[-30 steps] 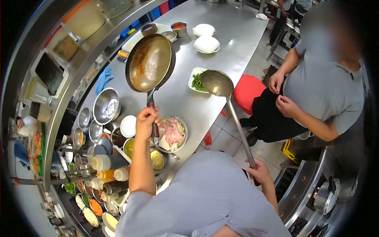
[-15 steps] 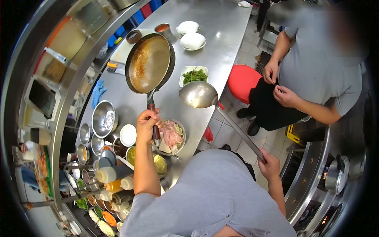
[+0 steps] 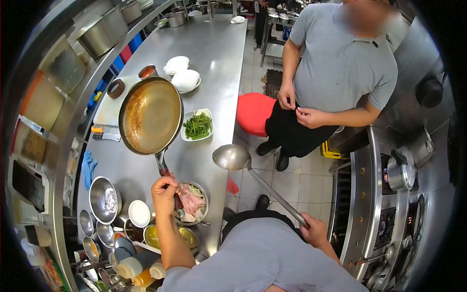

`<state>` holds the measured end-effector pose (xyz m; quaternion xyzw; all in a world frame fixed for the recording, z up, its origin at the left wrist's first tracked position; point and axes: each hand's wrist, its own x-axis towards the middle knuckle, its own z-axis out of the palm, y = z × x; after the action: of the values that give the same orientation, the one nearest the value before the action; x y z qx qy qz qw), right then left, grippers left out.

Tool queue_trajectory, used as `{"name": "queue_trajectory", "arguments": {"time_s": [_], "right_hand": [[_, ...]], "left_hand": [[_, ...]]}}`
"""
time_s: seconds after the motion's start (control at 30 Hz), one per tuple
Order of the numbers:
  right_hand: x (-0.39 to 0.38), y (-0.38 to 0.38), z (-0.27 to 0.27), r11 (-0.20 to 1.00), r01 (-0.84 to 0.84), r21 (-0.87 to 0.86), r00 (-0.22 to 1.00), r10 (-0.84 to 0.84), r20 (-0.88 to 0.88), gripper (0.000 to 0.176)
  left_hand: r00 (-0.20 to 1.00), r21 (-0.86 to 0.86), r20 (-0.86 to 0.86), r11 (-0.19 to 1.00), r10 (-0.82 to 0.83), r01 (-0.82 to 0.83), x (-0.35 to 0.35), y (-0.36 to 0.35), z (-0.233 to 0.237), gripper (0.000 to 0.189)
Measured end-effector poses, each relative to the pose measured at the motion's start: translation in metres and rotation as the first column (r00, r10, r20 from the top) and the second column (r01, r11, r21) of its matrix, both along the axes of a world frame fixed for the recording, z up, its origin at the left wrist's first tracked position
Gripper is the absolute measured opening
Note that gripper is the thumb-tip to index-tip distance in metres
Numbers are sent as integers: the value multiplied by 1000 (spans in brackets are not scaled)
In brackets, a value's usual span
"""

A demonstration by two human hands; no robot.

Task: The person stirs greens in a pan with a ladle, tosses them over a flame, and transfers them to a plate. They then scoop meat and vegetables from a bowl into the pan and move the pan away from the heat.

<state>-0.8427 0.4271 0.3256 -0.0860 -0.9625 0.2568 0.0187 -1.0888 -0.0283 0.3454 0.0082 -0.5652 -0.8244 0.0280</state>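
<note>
My left hand (image 3: 165,189) is closed round the handle of a frying pan (image 3: 152,117), whose inside is browned on one side. The pan is above the steel counter, near a white dish of green vegetables (image 3: 197,125). Beneath the handle and partly hidden by it, a metal bowl of pale sliced meat (image 3: 192,200) stands on the counter. My right hand (image 3: 314,228) grips the end of a large steel ladle (image 3: 231,157). The ladle's bowl hangs past the counter's edge, over the tiled floor, and looks empty.
Facing me across the aisle, a co-worker (image 3: 343,63) holds both hands together beside a red stool (image 3: 254,114). Stoves with a lidded pot (image 3: 401,170) line the right. Steel bowls (image 3: 105,199), sauce bottles, a knife (image 3: 107,136) and white bowls (image 3: 186,80) stand along the counter (image 3: 214,48).
The view has turned, so the counter and co-worker appear further left. My left hand still grips the pan. The ladle has moved away from the vegetable dish, out past the counter's edge.
</note>
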Motion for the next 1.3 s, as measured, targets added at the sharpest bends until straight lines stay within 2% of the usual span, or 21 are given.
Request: {"name": "queue_trajectory", "arguments": {"time_s": [0.3, 0.37, 0.43, 0.5, 0.53, 0.57, 0.63, 0.7, 0.73, 0.77, 0.83, 0.87, 0.9, 0.97, 1.03, 1.1, 1.13, 1.3], "right_hand": [[28, 26, -6, 985, 48, -168, 999, -51, -15, 42], [39, 40, -10, 982, 35, -187, 999, -39, -17, 41], [54, 60, -14, 979, 14, -205, 1000, -15, -8, 41], [74, 85, -21, 980, 4, -200, 1000, 1, 23, 42], [85, 99, -29, 978, -42, -206, 998, 52, 42, 42], [99, 113, -39, 975, -16, -220, 996, 36, 87, 43], [125, 143, -52, 970, -14, -241, 985, 55, 162, 43], [154, 171, -58, 934, 7, -358, 955, 100, 280, 44], [170, 181, -64, 883, 6, -469, 972, 104, 209, 44], [184, 189, -62, 878, 10, -478, 968, 110, 224, 44], [194, 203, -22, 682, 197, -704, 899, 161, 408, 45], [198, 207, -6, 628, 186, -755, 895, 208, 394, 45], [199, 215, 7, 631, 184, -753, 897, 205, 391, 45], [202, 230, 26, 578, 211, -788, 820, 333, 465, 44], [207, 235, 34, 595, 154, -789, 827, 360, 433, 46], [207, 230, 37, 592, 57, -804, 883, 346, 318, 50], [207, 232, 33, 648, -31, -761, 887, 369, 278, 52], [198, 229, 43, 704, -147, -695, 893, 396, 213, 52]], "left_hand": [[998, -89, 57, 996, 8, -3, 82, 28, 14, 14], [997, -209, 73, 978, 36, -20, 108, 40, 10, 15], [999, -204, 25, 978, 44, -38, 131, 59, 12, 14], [992, -271, 69, 959, 105, -82, 158, 77, 12, 13], [992, -258, 70, 963, 103, -82, 169, 86, 11, 12], [992, -248, 76, 965, 104, -82, 179, 95, 10, 12], [992, -125, 47, 986, 117, -110, 201, 115, 10, 12], [992, -4, -2, 992, 129, -129, 226, 145, 24, 12], [994, 26, -12, 994, 108, -107, 238, 152, 26, 13], [996, 44, -21, 995, 89, -88, 249, 156, 23, 13], [996, 74, -8, 993, 89, -88, 270, 163, 30, 12], [994, 71, -13, 992, 106, -105, 278, 167, 33, 17], [994, 66, -5, 992, 110, -109, 285, 171, 37, 17], [995, 56, -26, 994, 100, -98, 294, 180, 40, 16], [994, 47, -32, 994, 102, -100, 298, 187, 40, 15], [991, 42, -52, 992, 120, -118, 297, 193, 42, 15], [990, 33, -67, 992, 120, -118, 297, 195, 44, 15], [990, -9, -75, 993, 116, -117, 300, 201, 47, 13]]}}
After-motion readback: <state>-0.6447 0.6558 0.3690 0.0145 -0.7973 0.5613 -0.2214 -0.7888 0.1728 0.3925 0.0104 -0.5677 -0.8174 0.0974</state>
